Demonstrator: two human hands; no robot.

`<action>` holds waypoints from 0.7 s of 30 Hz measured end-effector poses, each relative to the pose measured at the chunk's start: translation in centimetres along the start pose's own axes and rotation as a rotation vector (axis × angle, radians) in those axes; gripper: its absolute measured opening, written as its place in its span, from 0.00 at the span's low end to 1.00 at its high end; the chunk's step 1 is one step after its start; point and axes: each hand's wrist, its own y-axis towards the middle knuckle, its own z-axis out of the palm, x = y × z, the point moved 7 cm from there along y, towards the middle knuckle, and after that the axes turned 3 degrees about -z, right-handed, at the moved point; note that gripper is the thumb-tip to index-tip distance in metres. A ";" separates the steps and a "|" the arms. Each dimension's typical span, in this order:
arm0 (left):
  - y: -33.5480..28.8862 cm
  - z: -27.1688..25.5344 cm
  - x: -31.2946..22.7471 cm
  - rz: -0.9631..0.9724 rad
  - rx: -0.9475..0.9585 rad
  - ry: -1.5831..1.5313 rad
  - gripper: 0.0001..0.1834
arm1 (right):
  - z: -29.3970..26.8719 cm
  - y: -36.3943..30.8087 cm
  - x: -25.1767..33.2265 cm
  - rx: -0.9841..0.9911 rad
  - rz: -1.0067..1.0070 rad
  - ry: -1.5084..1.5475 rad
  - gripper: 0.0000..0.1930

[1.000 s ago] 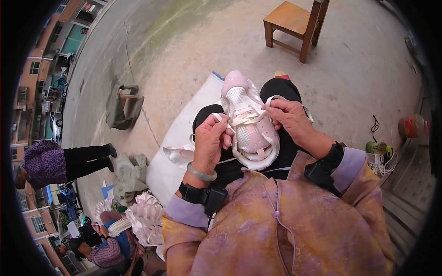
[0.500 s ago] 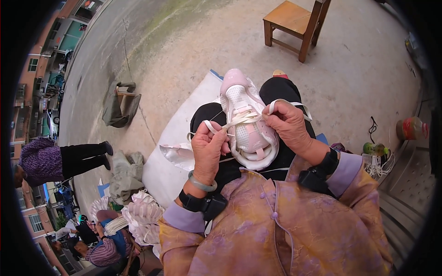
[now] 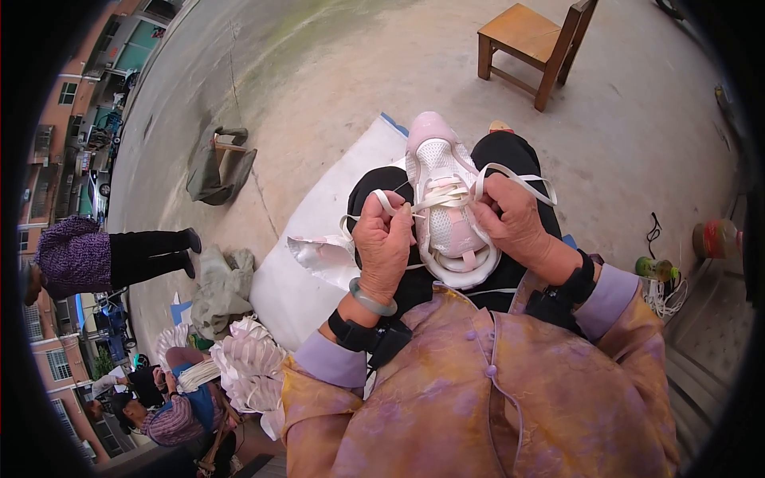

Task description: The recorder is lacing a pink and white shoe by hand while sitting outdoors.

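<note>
A pink and white sneaker [image 3: 430, 127] lies between my knees, its toe pointing away from me. White shoelace [image 3: 445, 196] crosses over its tongue. On the left side of the shoe, my left hand [image 3: 383, 239] is closed, pinching one lace end between thumb and fingers. Opposite it, my right hand [image 3: 514, 219] pinches the other lace close to the crossing, and a loose loop hangs out over my right knee. Both laces run to the middle of the shoe; the exact pinch points are partly hidden by my fingers.
A white sheet [image 3: 301, 279] lies by my left leg. Pink-white shoes [image 3: 247, 358] are piled left, near a greyish sack [image 3: 221, 291] and seated people. One person [image 3: 76, 255] stands farther left. A wooden chair [image 3: 518, 33] is ahead; bottles [image 3: 715, 239] stand right.
The whole view has shifted, so the shoe and hands appear farther right. The lace loop by my right hand looks larger. Both hands keep their pinch.
</note>
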 end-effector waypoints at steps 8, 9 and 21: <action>0.7 0.0 0.0 0.040 -0.038 0.053 0.04 | -0.4 -1.7 -1.2 0.109 0.221 0.074 0.08; 0.7 0.1 -0.1 0.050 -0.040 0.059 0.04 | -0.4 -1.8 -1.2 0.108 0.212 0.107 0.08; 1.5 -0.2 1.0 -0.067 0.028 0.301 0.12 | 0.0 0.7 4.7 0.002 -0.268 -0.134 0.05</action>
